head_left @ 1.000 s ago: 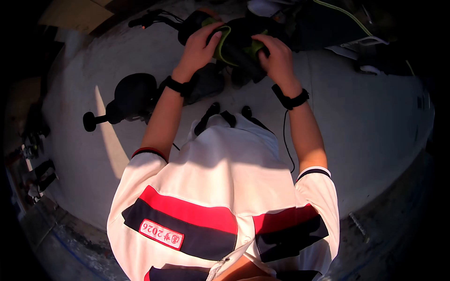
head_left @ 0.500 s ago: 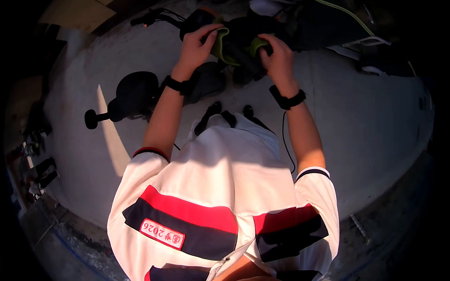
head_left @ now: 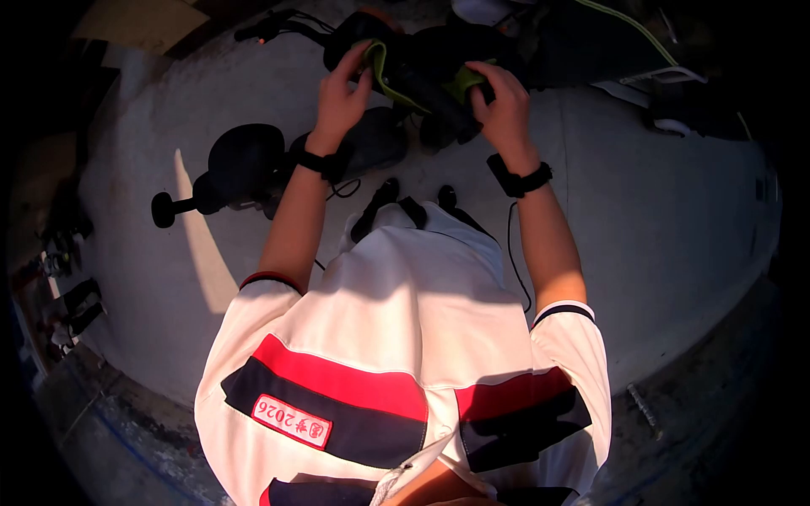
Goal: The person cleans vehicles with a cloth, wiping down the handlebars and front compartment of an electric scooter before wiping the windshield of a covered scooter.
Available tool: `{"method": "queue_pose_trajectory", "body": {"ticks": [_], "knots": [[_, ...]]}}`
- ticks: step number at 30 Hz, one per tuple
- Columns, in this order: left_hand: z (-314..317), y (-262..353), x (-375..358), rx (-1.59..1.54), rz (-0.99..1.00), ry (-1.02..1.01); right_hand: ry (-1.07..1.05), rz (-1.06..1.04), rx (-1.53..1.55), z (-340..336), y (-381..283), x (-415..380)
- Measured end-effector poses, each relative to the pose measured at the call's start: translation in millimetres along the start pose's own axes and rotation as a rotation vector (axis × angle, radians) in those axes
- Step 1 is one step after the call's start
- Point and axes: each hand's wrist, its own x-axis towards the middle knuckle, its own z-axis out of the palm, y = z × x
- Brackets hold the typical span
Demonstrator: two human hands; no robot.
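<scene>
A black fabric item with green lining (head_left: 422,80) is held up above the grey floor at the top of the head view. My left hand (head_left: 339,99) grips its left green edge, thumb and fingers pinched on the rim. My right hand (head_left: 502,105) grips its right side over a green patch. Both wrists carry black bands, and a thin cable hangs from the right one. What the item is I cannot make out in the shadow.
A black round device with a short handle (head_left: 232,173) lies on the floor at left. Dark gear with a green cord (head_left: 607,42) is piled at the top right. Small dark objects (head_left: 72,308) sit at the far left. A concrete ledge (head_left: 675,405) runs along the bottom.
My left hand has moved up and left, pulling the green edge outward. The right hand stays on the item's right side.
</scene>
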Motion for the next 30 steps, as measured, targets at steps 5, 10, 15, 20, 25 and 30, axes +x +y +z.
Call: {"method": "queue_pose_trajectory", "body": {"ticks": [5,10,15,20,25,30], "knots": [[-4,7,7,-0.022,-0.199,-0.134,-0.014,-0.02,-0.027,-1,-1,1],[2,-1,4,-0.057,-0.027,-0.054,-0.017,-0.029,-0.049,-2,0,1],[2,1,-11,-0.083,-0.039,-0.038,0.05,-0.056,-0.053,4,10,-5],[5,3,-13,-0.063,-0.046,-0.02,0.102,-0.069,-0.06,3,12,-9],[7,-10,0,-0.035,-0.142,-0.1,0.14,-0.066,-0.083,1,14,-10],[23,-54,2,0.115,-0.259,-0.23,0.19,-0.034,-0.127,2,12,-16]]}}
